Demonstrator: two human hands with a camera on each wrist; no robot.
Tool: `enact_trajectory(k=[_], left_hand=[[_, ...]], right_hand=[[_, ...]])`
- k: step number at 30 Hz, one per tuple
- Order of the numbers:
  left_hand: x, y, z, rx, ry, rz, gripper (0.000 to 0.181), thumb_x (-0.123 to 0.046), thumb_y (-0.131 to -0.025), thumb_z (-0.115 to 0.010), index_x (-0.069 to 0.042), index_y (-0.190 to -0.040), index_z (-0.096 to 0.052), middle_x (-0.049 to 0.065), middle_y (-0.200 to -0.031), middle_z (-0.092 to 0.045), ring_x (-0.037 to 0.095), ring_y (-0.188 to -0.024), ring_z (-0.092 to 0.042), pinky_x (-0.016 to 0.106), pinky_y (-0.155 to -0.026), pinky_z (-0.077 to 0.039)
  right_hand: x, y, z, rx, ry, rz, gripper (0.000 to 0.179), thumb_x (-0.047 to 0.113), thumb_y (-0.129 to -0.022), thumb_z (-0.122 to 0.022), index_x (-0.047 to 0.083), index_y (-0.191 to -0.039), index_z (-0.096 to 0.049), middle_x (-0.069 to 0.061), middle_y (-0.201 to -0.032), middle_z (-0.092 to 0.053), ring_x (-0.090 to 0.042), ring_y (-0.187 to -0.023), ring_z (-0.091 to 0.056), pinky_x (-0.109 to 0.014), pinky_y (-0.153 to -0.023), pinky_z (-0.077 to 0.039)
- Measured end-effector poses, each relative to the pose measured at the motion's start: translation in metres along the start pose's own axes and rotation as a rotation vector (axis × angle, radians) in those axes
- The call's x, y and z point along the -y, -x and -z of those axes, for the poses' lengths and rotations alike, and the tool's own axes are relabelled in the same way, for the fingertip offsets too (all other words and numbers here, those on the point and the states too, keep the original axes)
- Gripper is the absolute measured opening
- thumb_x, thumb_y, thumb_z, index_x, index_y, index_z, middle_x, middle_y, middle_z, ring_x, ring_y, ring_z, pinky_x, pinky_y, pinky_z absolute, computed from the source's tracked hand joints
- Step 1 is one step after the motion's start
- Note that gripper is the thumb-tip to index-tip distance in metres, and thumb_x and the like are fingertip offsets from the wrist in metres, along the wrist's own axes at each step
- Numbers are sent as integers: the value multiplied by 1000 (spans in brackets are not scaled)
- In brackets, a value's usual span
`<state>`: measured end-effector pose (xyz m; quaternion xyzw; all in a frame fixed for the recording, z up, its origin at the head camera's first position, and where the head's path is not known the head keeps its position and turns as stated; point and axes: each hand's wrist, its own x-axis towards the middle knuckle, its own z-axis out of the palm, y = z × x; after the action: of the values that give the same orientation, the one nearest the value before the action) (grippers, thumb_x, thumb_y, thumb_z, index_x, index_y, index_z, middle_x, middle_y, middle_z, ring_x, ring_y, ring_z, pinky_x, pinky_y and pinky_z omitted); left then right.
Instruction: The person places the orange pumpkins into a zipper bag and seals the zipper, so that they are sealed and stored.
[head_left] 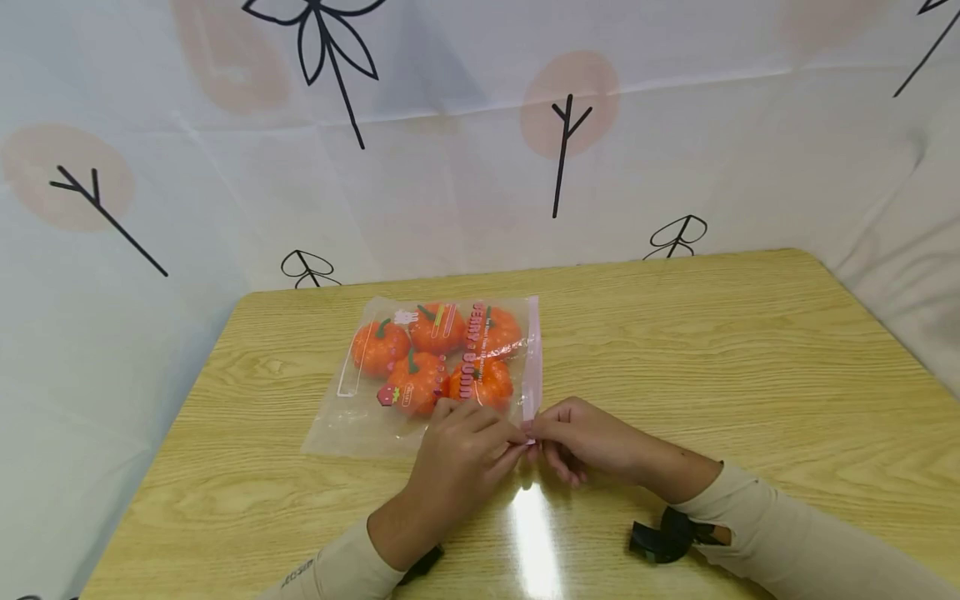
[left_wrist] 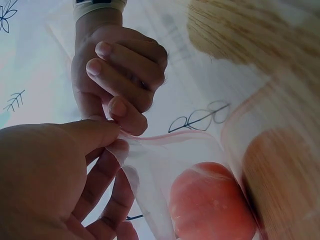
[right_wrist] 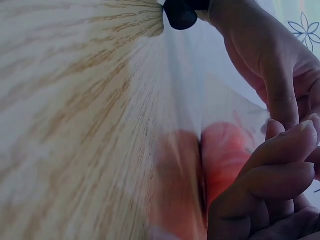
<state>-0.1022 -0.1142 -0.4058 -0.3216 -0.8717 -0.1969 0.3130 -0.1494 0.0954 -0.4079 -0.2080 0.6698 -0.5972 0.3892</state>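
Note:
A clear zip bag [head_left: 352, 429] with pink printing lies flat on the table, its pink zip strip [head_left: 532, 358] on the right side. Inside it are several orange toy pumpkins [head_left: 415, 385] with green stems. At the near end of the strip, my left hand [head_left: 468, 442] pinches the bag's corner between thumb and fingers. Facing it, my right hand [head_left: 592, 437] pinches the same corner from the right. In the left wrist view the bag's edge [left_wrist: 175, 135] runs away from the pinching fingertips, with one pumpkin [left_wrist: 210, 202] seen through the film.
The wood-grain table [head_left: 712, 350] stretches to both sides of the bag. Behind it hangs a white cloth [head_left: 450, 192] with plant drawings. Black straps [head_left: 663, 537] sit at the wrists, and light glares off the table's near part.

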Motion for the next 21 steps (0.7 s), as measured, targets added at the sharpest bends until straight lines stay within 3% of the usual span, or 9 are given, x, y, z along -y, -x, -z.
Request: enact_trajectory(k=[21], left_hand=[[3, -1, 0, 2, 32, -83, 10, -28, -78, -84, -24, -81, -76, -13, -81, -72, 6, -80, -63, 27, -77, -42]], right_hand=[[0, -1, -3, -30, 28, 16, 50, 27, -105, -46, -20, -89, -52, 8, -54, -52, -5, -43, -47, -19, -42, -36]])
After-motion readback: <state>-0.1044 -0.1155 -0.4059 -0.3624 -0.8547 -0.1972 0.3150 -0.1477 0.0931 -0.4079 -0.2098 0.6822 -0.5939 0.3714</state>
